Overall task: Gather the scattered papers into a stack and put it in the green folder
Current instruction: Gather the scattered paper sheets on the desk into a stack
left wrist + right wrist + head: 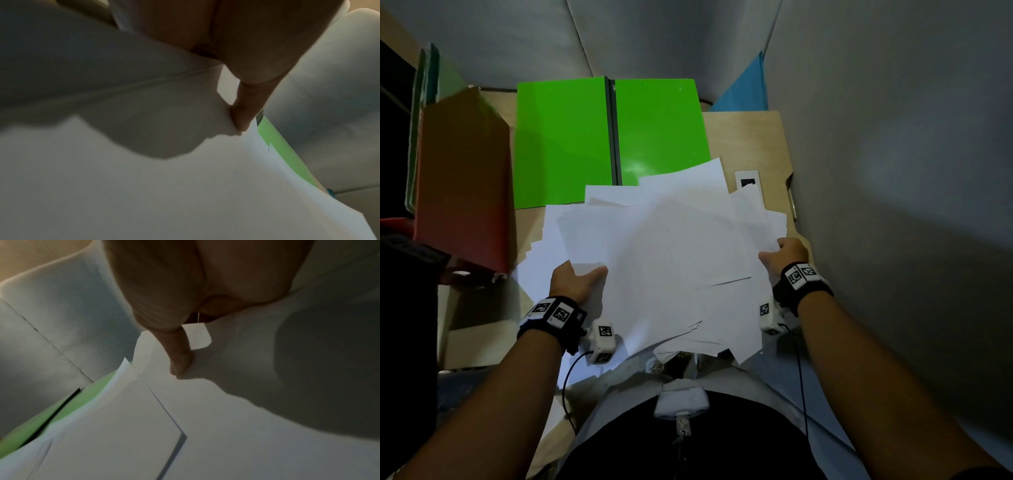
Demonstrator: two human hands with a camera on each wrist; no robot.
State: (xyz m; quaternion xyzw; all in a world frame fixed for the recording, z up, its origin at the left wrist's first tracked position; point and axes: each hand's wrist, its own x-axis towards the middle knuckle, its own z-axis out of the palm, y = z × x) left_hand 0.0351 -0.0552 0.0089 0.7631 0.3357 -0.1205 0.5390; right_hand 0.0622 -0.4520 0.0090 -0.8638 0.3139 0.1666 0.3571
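A loose, fanned pile of white papers (pixel 667 253) is lifted above the desk's near half. My left hand (pixel 577 279) grips its left edge, thumb on top, fingers hidden beneath. My right hand (pixel 784 255) grips the right edge the same way. In the left wrist view my thumb (pixel 246 110) presses on the papers (pixel 185 194). The right wrist view shows my thumb (pixel 180 356) on the sheets (pixel 226 426). The green folder (pixel 606 137) lies open and flat behind the pile; the papers' far corners overlap its near edge. A green strip of folder (pixel 283 152) (pixel 61 410) shows past the papers.
An orange-red binder (pixel 462 178) stands at the left beside the folder, with darker folders behind it. A small white tag (pixel 748 180) lies on the wooden desk (pixel 750 137) at the right. Grey partition walls (pixel 893 137) close in the back and right. More sheets lie under the pile at left.
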